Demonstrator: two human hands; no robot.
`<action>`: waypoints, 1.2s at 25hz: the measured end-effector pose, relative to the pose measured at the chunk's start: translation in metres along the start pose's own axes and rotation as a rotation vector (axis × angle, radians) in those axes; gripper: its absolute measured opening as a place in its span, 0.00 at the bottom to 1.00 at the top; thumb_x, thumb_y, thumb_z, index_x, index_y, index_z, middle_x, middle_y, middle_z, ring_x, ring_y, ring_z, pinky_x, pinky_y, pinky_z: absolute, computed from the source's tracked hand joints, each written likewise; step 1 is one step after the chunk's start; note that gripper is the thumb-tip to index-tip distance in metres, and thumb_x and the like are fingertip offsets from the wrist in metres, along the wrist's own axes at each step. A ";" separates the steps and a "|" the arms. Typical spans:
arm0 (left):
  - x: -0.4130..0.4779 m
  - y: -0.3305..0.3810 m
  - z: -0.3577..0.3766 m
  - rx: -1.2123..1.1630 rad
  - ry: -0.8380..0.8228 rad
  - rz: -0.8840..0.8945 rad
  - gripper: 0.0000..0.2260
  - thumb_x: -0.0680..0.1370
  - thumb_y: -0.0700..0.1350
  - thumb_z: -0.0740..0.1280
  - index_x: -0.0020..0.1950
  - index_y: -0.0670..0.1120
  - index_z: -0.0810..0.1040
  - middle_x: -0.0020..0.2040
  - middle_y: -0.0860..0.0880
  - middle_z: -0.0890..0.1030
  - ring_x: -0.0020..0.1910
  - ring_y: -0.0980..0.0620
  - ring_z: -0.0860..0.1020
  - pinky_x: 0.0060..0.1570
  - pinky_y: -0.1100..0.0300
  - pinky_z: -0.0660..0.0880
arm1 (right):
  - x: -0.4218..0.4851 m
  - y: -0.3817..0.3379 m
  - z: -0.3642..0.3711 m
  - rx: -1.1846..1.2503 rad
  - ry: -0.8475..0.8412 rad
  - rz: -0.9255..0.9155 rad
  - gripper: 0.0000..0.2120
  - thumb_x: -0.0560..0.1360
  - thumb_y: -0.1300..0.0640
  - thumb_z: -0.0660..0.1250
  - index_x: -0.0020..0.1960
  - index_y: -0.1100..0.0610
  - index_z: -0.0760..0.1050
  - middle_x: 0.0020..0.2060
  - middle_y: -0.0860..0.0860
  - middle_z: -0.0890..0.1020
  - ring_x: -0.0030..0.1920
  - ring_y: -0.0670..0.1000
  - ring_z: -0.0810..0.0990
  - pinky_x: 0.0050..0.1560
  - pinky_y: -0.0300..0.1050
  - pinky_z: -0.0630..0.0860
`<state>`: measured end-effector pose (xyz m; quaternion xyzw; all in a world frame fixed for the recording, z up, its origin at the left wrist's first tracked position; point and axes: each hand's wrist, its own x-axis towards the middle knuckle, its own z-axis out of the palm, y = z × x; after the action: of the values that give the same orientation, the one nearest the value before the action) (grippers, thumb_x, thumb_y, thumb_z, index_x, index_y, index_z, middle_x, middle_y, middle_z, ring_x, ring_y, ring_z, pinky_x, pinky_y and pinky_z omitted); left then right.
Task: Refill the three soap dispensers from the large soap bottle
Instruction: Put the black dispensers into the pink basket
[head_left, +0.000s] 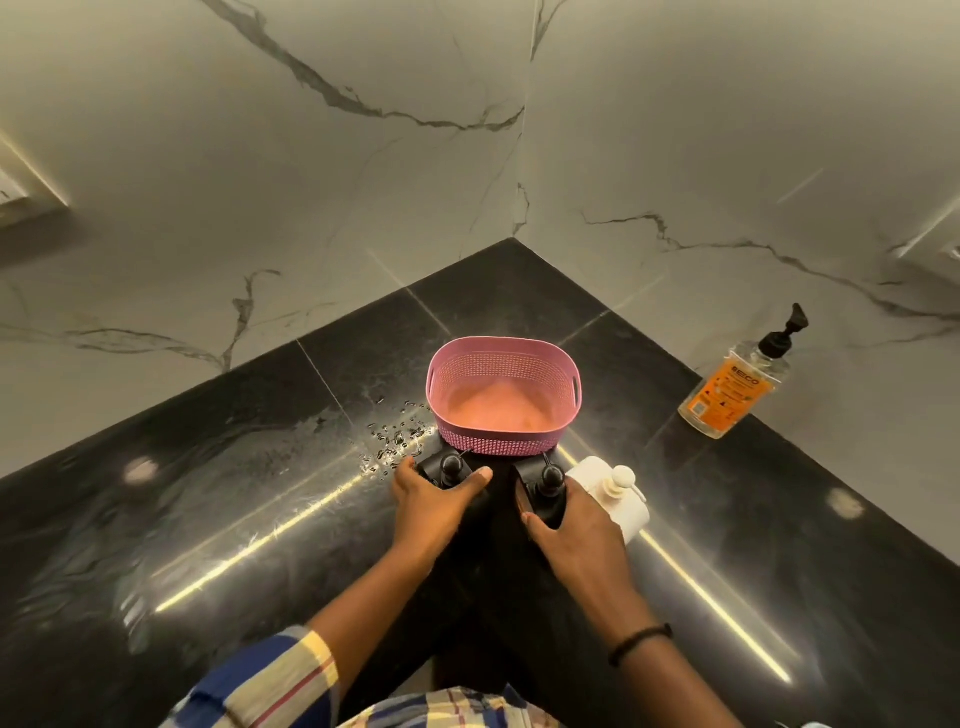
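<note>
Two black soap dispensers stand on the dark counter just in front of a pink basket (503, 395). My left hand (434, 501) is wrapped around the left black dispenser (451, 467). My right hand (574, 530) grips the right black dispenser (550, 480). A white dispenser (621, 491) with a white pump stands right beside my right hand, touching the right black one. The large clear soap bottle (737, 387), with an orange label and a black pump, stands upright far to the right near the wall.
The glossy black counter (234, 519) fills a corner between two marble walls (260, 156). Water droplets (395, 441) lie on the counter left of the basket. The basket looks empty inside.
</note>
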<state>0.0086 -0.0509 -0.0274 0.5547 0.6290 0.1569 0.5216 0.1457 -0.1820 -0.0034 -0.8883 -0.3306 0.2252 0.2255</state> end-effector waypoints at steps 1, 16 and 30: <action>0.000 0.000 0.005 0.001 0.023 -0.019 0.55 0.60 0.69 0.77 0.77 0.53 0.52 0.77 0.50 0.56 0.74 0.45 0.65 0.65 0.53 0.67 | 0.003 -0.002 0.003 -0.036 0.025 0.013 0.20 0.74 0.38 0.69 0.59 0.47 0.73 0.55 0.47 0.83 0.54 0.51 0.81 0.54 0.48 0.79; -0.009 0.106 -0.080 0.246 0.067 0.250 0.20 0.58 0.67 0.69 0.41 0.57 0.81 0.34 0.58 0.83 0.35 0.61 0.81 0.32 0.61 0.76 | 0.025 -0.083 -0.101 0.214 0.131 -0.049 0.19 0.65 0.26 0.65 0.45 0.37 0.72 0.35 0.38 0.80 0.38 0.41 0.80 0.38 0.42 0.78; 0.102 0.125 0.042 0.524 -0.038 0.288 0.21 0.70 0.63 0.68 0.55 0.50 0.77 0.48 0.51 0.84 0.47 0.47 0.82 0.50 0.50 0.80 | 0.157 -0.082 -0.021 0.044 -0.049 0.166 0.11 0.74 0.48 0.67 0.42 0.56 0.80 0.39 0.53 0.85 0.44 0.57 0.84 0.43 0.48 0.79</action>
<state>0.1259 0.0628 0.0033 0.7567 0.5532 0.0513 0.3447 0.2239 -0.0234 0.0188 -0.9017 -0.2562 0.2720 0.2175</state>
